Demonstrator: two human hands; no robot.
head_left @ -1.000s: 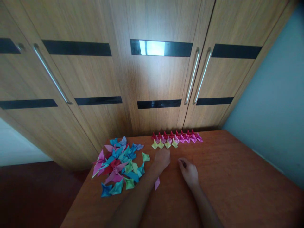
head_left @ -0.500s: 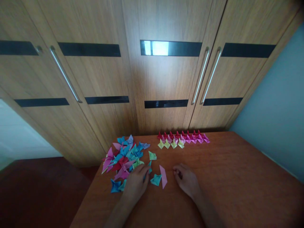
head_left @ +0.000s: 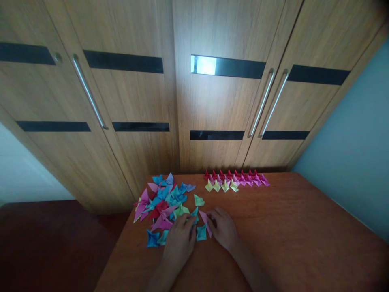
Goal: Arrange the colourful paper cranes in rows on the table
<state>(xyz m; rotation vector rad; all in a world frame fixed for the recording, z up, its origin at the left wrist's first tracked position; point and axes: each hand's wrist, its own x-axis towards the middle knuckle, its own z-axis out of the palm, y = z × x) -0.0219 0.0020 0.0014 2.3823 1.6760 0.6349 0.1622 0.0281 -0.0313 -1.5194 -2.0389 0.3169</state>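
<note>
My left hand [head_left: 181, 235] rests low over the table beside the heap of folded paper pieces [head_left: 164, 202], its fingers curled together. A teal folded paper piece [head_left: 195, 214] shows at its fingertips; whatever lies under the fingers is hidden. My right hand [head_left: 224, 229] has its curled fingers on a flat pink folded paper strip [head_left: 209, 230], covering part of that strip's right side. Between the hands lies another teal folded piece [head_left: 201, 233]. A pale green folded piece [head_left: 199, 200] sits just beyond them.
At the table's back stand rows of pointed folded pieces: red [head_left: 228, 175], pink [head_left: 257, 180] and yellow [head_left: 225, 185]. A blue piece [head_left: 152, 238] lies left of my left hand. Wooden wardrobe doors [head_left: 212, 109] rise behind the brown table [head_left: 291, 227].
My right hand has moved left, from bare table to the pink strip. The left hand stays by the heap. The whole view has shifted slightly.
</note>
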